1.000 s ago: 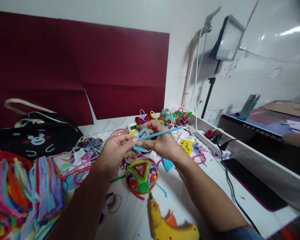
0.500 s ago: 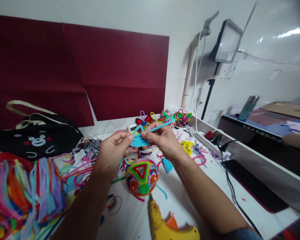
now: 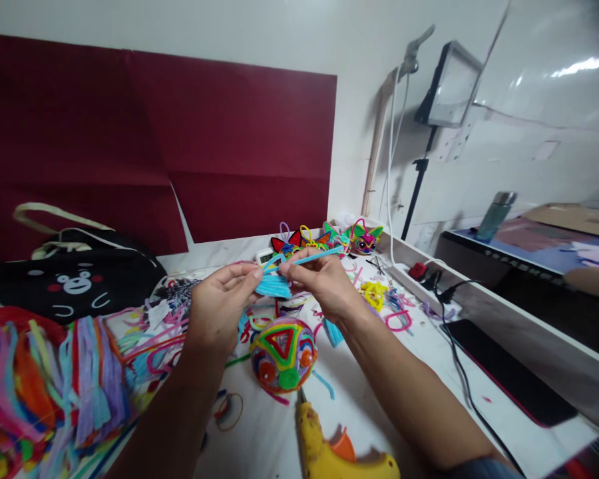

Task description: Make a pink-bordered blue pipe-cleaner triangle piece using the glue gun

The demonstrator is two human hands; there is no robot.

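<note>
A light blue pipe cleaner piece (image 3: 273, 287), with its strands side by side in a fan shape, is held above the table between both hands. My left hand (image 3: 224, 299) pinches its left side between thumb and fingers. My right hand (image 3: 324, 279) grips the right side, and a straight blue end sticks out past its fingers. A small bent loop rises at the top of the piece. Below the hands lies a round multicoloured pipe cleaner face (image 3: 284, 356) with orange eyes and a green nose. A yellow glue gun (image 3: 324, 446) lies in front of it, nozzle towards the face.
Bundles of coloured pipe cleaners (image 3: 94, 372) lie at left by a black bag (image 3: 74, 279). Finished pipe cleaner ornaments (image 3: 364, 236) stand at the back. A black phone (image 3: 509, 372), cables and a power strip (image 3: 424, 286) line the right edge.
Both hands have shifted slightly left with the blue piece. The loop at its top now looks more angular, and the straight end sits a little lower. The face and glue gun stay put.
</note>
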